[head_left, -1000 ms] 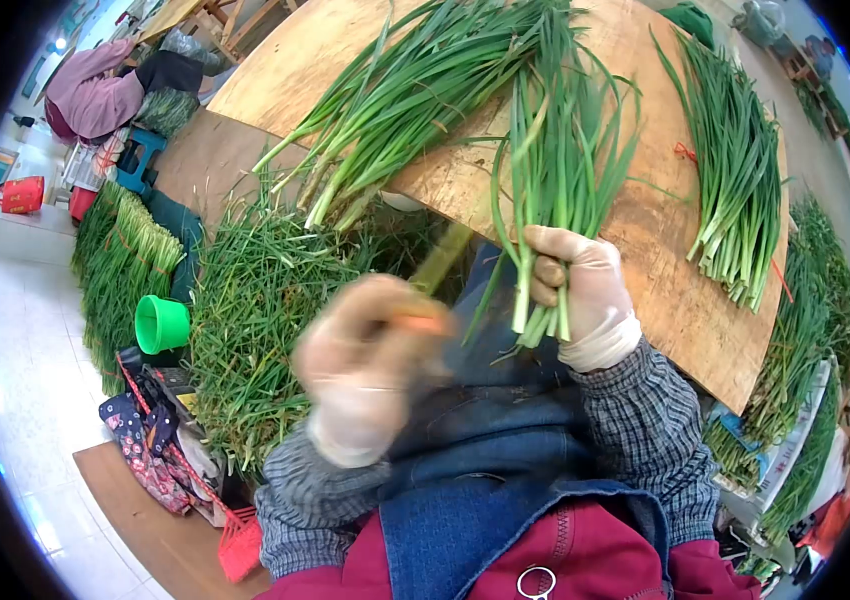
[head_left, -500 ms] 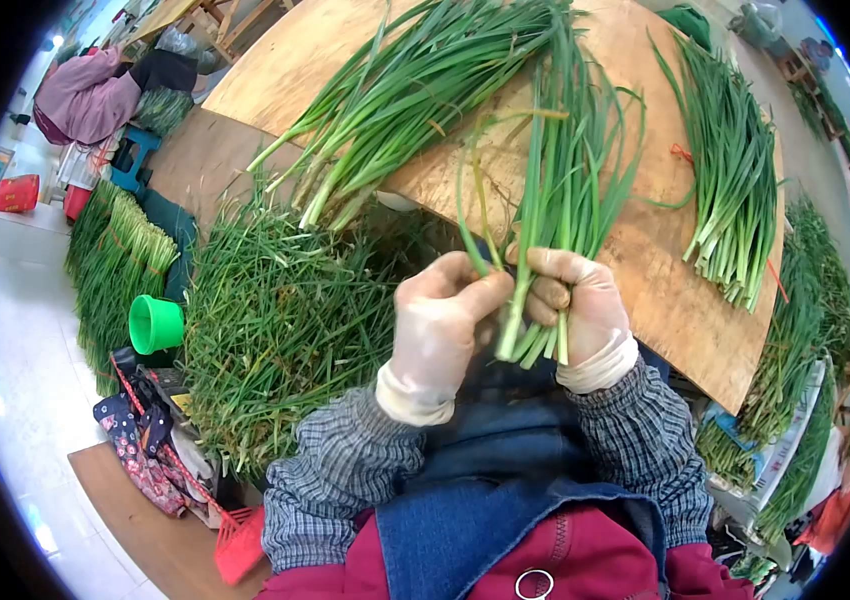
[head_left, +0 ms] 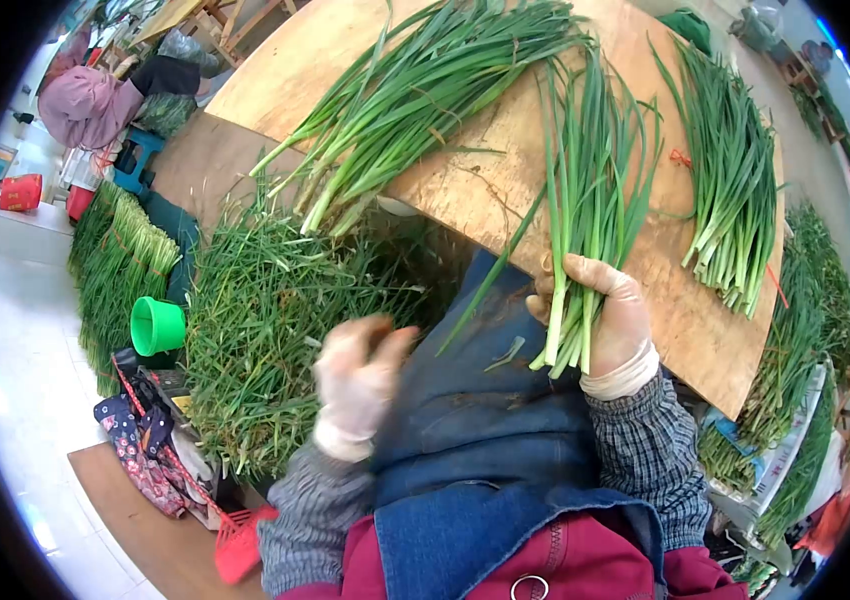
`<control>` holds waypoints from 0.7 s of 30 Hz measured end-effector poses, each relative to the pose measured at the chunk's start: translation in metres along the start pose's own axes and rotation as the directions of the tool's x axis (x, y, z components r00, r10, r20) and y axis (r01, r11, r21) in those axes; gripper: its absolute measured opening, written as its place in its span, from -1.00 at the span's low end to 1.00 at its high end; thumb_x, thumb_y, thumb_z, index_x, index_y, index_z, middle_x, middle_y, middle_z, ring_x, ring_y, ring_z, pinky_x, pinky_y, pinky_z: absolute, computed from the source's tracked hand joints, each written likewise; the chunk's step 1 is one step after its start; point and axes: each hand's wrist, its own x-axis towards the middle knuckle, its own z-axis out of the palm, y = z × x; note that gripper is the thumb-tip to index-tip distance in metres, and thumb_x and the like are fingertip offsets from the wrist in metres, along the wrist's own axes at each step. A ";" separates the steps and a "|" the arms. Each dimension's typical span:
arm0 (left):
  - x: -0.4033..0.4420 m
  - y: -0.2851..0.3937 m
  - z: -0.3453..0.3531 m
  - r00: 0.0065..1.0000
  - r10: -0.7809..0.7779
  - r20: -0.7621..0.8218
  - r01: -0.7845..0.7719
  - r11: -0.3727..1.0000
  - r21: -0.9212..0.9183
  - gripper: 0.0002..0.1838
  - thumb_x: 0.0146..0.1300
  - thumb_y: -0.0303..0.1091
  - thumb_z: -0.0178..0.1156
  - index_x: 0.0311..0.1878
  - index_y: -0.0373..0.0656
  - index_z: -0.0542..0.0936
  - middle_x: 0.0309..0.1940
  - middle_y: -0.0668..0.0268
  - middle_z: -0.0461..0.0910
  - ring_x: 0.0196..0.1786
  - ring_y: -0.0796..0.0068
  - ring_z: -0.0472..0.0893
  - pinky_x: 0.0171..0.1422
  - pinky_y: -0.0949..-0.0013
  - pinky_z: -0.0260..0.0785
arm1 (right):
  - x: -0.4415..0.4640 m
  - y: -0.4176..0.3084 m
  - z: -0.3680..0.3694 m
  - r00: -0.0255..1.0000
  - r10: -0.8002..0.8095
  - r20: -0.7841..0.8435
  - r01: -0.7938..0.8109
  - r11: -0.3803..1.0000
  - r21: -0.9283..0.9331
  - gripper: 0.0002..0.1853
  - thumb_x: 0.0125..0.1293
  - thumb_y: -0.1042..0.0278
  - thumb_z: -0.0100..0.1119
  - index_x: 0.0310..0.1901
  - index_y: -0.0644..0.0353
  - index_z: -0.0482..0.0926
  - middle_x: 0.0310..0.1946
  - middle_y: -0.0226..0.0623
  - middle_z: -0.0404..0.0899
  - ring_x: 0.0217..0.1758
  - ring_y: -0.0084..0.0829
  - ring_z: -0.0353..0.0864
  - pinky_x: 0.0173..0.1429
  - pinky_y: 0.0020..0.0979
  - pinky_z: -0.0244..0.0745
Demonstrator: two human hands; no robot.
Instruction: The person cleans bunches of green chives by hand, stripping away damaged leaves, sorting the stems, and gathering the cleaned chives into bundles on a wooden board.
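My right hand (head_left: 613,310), in a thin pale glove, is wrapped round the pale stem ends of a small bunch of garlic chives (head_left: 595,190). Their green leaves spread up over the round wooden table. A loose leaf (head_left: 490,290) slants down to the left beside that bunch. My left hand (head_left: 360,375), gloved too and blurred, is over the edge of the trimmings heap; its thumb and fingers are apart and I see nothing in them. A larger pile of garlic chives (head_left: 425,100) lies across the table, and another bunch (head_left: 730,170) lies at the right.
The wooden table (head_left: 685,330) has its edge just before me. A big heap of leaf trimmings (head_left: 285,330) is at my left, with a green bucket (head_left: 157,326) and tied chive bundles (head_left: 125,260) beyond. More chives (head_left: 805,330) lie right. Another person (head_left: 90,105) is bent over upper left.
My left hand has come away from the bunch, moving left and down towards the trimmings. The yellowed leaf by the bunch is gone from there. My right hand has shifted slightly right, still holding the chives.
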 end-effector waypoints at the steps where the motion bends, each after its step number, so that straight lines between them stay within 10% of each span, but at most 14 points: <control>1: 0.013 0.016 0.015 0.998 -0.020 0.067 0.020 1.000 -0.001 -0.67 0.10 -0.23 0.23 -0.24 -0.36 0.57 -0.35 0.10 0.60 -0.33 0.40 0.58 -0.23 0.44 0.39 | -0.002 0.002 0.002 1.000 -0.018 -0.001 0.018 1.000 0.006 -0.85 0.09 0.48 0.12 -0.30 0.35 0.50 -0.48 -0.22 0.55 -0.41 -0.32 0.59 -0.25 -0.28 0.59; 5: 0.055 0.057 0.052 0.806 -0.154 0.572 0.382 0.873 -0.302 -0.67 0.15 -0.29 0.15 -0.12 -0.35 0.54 -0.34 0.10 0.62 -0.40 0.50 0.54 -0.27 0.47 0.38 | -0.006 -0.002 -0.001 1.000 0.017 -0.021 -0.017 1.000 0.013 -0.78 0.11 0.51 0.05 -0.21 0.45 0.46 -0.38 -0.10 0.55 -0.33 -0.28 0.60 -0.27 -0.32 0.60; 8: 0.033 0.051 0.024 0.903 -0.249 0.351 0.390 0.819 -0.421 -0.77 0.20 -0.35 0.10 -0.17 -0.31 0.56 -0.46 0.24 0.59 -0.55 0.66 0.42 -0.46 0.55 0.27 | -0.002 -0.011 -0.009 0.994 0.045 0.102 -0.056 0.993 0.104 -0.76 0.11 0.55 0.00 -0.18 0.48 0.42 -0.34 -0.06 0.54 -0.40 -0.35 0.57 -0.53 -0.52 0.49; 10: 0.013 0.037 -0.016 0.974 -0.216 -0.070 0.148 0.839 -0.524 -0.83 0.24 -0.39 0.06 -0.23 -0.27 0.58 -0.60 0.42 0.47 -0.64 0.74 0.30 -0.56 0.63 0.10 | -0.017 -0.026 0.011 0.984 -0.012 0.177 0.003 0.999 0.053 -0.72 0.09 0.56 0.00 -0.14 0.50 0.37 -0.30 -0.06 0.52 -0.55 -0.51 0.48 -0.70 -0.65 0.31; 14: -0.026 -0.065 -0.109 0.775 -0.600 -0.197 0.589 0.800 -0.118 -0.81 0.22 -0.34 0.11 -0.25 -0.28 0.59 -0.57 0.34 0.56 -0.59 0.55 0.48 -0.47 0.52 0.32 | -0.037 -0.066 0.048 0.846 -0.138 0.515 0.151 0.988 0.017 -0.71 0.23 0.39 -0.04 -0.19 0.53 0.38 -0.64 -0.33 0.44 -0.76 -0.70 0.30 -0.75 -0.71 0.20; 16: -0.048 -0.108 -0.121 0.969 -0.207 -0.134 0.229 0.555 0.800 -0.78 0.15 -0.35 0.15 -0.21 -0.30 0.57 -0.47 0.21 0.59 -0.44 0.32 0.54 -0.28 0.33 0.40 | -0.030 -0.070 0.062 0.866 -0.210 0.454 0.205 0.977 0.060 -0.72 0.20 0.39 -0.01 -0.19 0.49 0.38 -0.60 -0.36 0.40 -0.69 -0.69 0.26 -0.71 -0.69 0.17; 18: -0.026 -0.069 -0.100 0.990 -0.072 -0.121 0.136 0.707 0.694 -0.72 0.08 -0.40 0.19 -0.12 -0.27 0.52 -0.22 0.09 0.54 -0.17 0.19 0.52 -0.03 0.22 0.34 | 0.000 -0.054 0.053 0.934 -0.204 0.295 0.214 0.977 -0.003 -0.73 0.07 0.48 0.08 -0.19 0.42 0.39 -0.50 -0.34 0.41 -0.57 -0.64 0.28 -0.61 -0.63 0.23; 21: 0.024 -0.011 -0.053 0.887 0.435 -0.156 -0.346 0.849 0.400 -0.66 -0.02 -0.60 0.23 -0.11 -0.22 0.50 -0.30 0.19 0.51 -0.26 0.28 0.49 -0.15 0.32 0.39 | 0.038 -0.024 0.020 0.944 0.172 0.281 -0.218 0.966 0.141 -0.74 0.11 0.53 0.05 -0.15 0.42 0.36 -0.55 -0.42 0.32 -0.59 -0.63 0.26 -0.63 -0.63 0.18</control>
